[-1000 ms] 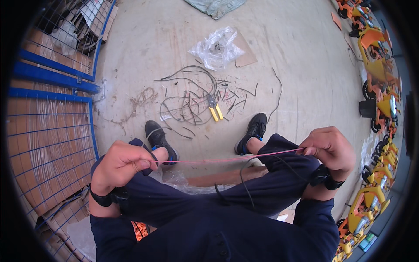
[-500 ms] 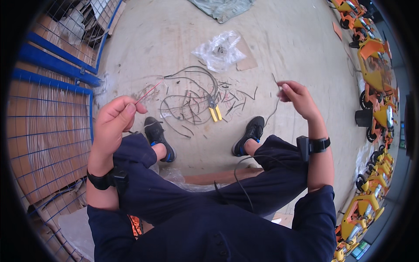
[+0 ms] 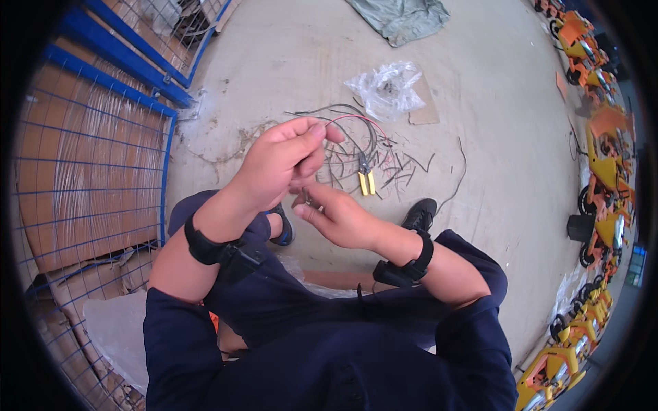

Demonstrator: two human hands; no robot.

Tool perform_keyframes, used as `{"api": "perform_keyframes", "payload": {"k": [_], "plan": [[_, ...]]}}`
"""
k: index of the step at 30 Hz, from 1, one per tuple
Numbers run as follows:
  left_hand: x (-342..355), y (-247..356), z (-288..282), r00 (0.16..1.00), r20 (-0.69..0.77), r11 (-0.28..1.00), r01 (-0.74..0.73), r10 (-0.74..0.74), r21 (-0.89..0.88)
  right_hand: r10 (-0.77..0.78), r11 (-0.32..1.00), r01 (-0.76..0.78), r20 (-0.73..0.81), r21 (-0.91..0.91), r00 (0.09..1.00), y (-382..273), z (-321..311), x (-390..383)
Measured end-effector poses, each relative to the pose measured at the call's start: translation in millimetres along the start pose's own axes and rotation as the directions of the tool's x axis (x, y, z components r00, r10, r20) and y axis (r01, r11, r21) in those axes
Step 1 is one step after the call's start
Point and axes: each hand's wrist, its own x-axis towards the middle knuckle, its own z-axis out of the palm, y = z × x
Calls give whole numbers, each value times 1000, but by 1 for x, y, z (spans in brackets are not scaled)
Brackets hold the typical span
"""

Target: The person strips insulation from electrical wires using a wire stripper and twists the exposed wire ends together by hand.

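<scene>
I sit over a concrete floor with both hands brought together above my knees. My left hand (image 3: 281, 164) is raised, its fingers pinched on a thin red wire (image 3: 363, 120) that arcs off to the right from the fingertips. Just below it, my right hand (image 3: 339, 218) pinches the wire's lower part between thumb and fingers, touching the left hand. Each wrist carries a black band. On the floor beyond the hands lie yellow-handled pliers (image 3: 366, 181) among several cut wire pieces (image 3: 404, 163).
A crumpled clear plastic bag (image 3: 387, 88) lies past the wire scraps, and a grey-green cloth (image 3: 399, 16) farther off. Blue wire-mesh cages (image 3: 89, 147) holding cardboard stand on the left. Orange and yellow ride-on toy vehicles (image 3: 606, 171) line the right side. My black shoe (image 3: 419, 214) rests on the floor.
The hands, stretched wide apart with the wire taut a second ago, rose and then came together; the wire now hangs in a loose loop from the left fingers.
</scene>
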Motion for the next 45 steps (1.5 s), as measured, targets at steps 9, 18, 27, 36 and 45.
{"api": "perform_keyframes", "payload": {"k": [9, 18, 27, 36, 45], "plan": [[-4, -22, -13, 997, -72, 974, 25, -9, 224, 262, 895, -220, -60, 389, 963, -20, -13, 11], [-7, -38, -26, 996, -90, 846, 65, -20, 529, 142, 706, -344, 353, 618, 925, 15, -99, 27], [-6, -14, -20, 953, -288, 867, 60, 99, 495, 701, 482, -869, -548, -108, 457, 334, -66, -56], [-4, -12, -13, 941, -337, 867, 151, 20, 475, 710, 290, -904, -563, -313, 423, 350, 1, -47], [-6, -10, -13, 938, -345, 863, 155, 24, 482, 770, 199, -876, -483, -439, 417, 340, -14, -38]]}}
